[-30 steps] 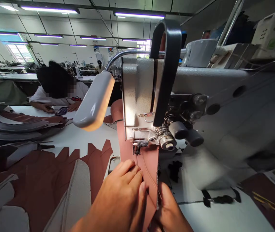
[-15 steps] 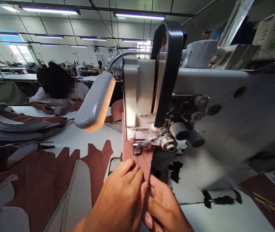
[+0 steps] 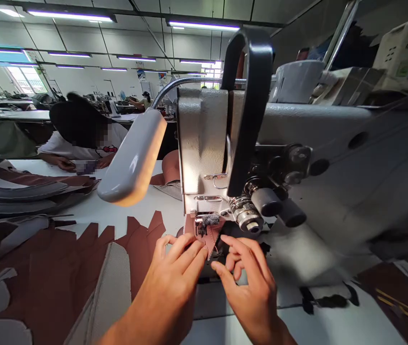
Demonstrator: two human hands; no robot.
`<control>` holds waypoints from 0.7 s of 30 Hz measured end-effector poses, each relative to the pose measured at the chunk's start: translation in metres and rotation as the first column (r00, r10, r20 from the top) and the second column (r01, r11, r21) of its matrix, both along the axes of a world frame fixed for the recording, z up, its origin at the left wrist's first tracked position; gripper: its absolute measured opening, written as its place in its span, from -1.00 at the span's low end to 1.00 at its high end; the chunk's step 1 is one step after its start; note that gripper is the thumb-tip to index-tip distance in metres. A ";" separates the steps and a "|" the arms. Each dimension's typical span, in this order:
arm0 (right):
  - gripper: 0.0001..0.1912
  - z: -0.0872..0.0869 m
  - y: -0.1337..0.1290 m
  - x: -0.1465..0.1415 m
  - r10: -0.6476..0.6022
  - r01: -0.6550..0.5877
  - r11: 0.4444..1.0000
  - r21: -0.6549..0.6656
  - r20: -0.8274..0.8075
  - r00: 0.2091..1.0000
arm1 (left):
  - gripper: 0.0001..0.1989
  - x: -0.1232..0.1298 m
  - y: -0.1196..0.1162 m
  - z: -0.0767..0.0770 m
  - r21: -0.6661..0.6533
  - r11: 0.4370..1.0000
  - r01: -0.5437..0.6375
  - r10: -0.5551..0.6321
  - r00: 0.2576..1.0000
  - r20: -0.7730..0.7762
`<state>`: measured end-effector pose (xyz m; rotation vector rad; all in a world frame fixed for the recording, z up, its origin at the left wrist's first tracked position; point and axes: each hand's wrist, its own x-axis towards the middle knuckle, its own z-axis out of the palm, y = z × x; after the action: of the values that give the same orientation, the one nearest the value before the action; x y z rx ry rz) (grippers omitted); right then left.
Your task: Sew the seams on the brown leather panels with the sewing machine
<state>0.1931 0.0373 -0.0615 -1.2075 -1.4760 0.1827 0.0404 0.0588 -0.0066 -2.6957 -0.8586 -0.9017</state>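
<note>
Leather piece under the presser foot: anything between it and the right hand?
Nothing visible. The right hand is just right of the leather piece, with its fingers spread and no object between them. Dark material lies just beyond the fingertips. The presser foot sits at the piece's upper end, clear of the hand.

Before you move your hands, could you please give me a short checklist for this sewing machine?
Leather piece under the presser foot: ok, it lies beneath the foot.
Left hand clear of the presser foot: ok, just in front of it.
Right hand clear of the presser foot: ok, beside the leather.
Gooseneck lamp lit: ok, glowing warm.
Needle threaded: cannot tell, too small to see.
</note>
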 end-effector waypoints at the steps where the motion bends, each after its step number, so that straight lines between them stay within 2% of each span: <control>1: -0.70 -0.001 0.005 0.002 -0.062 0.042 0.987 0.158 0.127 0.990 | -0.68 -0.002 0.002 -0.003 0.037 0.999 0.011 -0.012 1.000 0.017; 2: -0.68 -0.001 0.010 0.003 -0.076 0.020 0.966 0.258 0.211 0.974 | -0.69 -0.004 0.005 -0.007 0.066 0.998 0.023 -0.026 0.999 0.041; 3: -0.68 -0.001 0.014 0.003 -0.055 -0.030 0.952 0.305 0.266 0.962 | -0.71 -0.006 0.007 -0.010 0.082 0.996 0.038 -0.043 0.997 0.067; 5: -0.71 0.000 0.020 0.002 -0.005 -0.100 0.942 0.322 0.309 0.951 | -0.75 -0.009 0.010 -0.013 0.101 0.993 0.059 -0.069 0.992 0.104; 9: -0.76 0.003 0.027 -0.001 -0.011 -0.091 0.933 0.349 0.279 0.960 | -0.76 -0.012 0.017 -0.010 0.107 0.987 0.118 -0.129 0.986 0.107; 14: -0.79 0.009 0.031 -0.001 -0.013 -0.068 0.954 0.293 0.266 0.964 | -0.80 -0.013 0.027 -0.009 0.032 0.986 0.164 -0.167 0.979 0.117; 18: -0.94 0.006 0.035 0.001 -0.028 -0.022 0.979 0.203 0.239 0.971 | -0.81 -0.015 0.033 -0.013 -0.026 0.987 0.162 -0.156 0.975 0.157; 21: -0.78 0.000 0.037 0.005 -0.093 0.078 0.993 0.085 0.184 0.979 | -0.79 -0.016 0.036 -0.013 -0.007 0.989 0.148 -0.145 0.979 0.141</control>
<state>0.1985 0.0742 -0.0620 -1.2495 -1.5750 -0.0476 0.0248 0.0945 -0.0196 -2.7668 -0.7025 -1.1318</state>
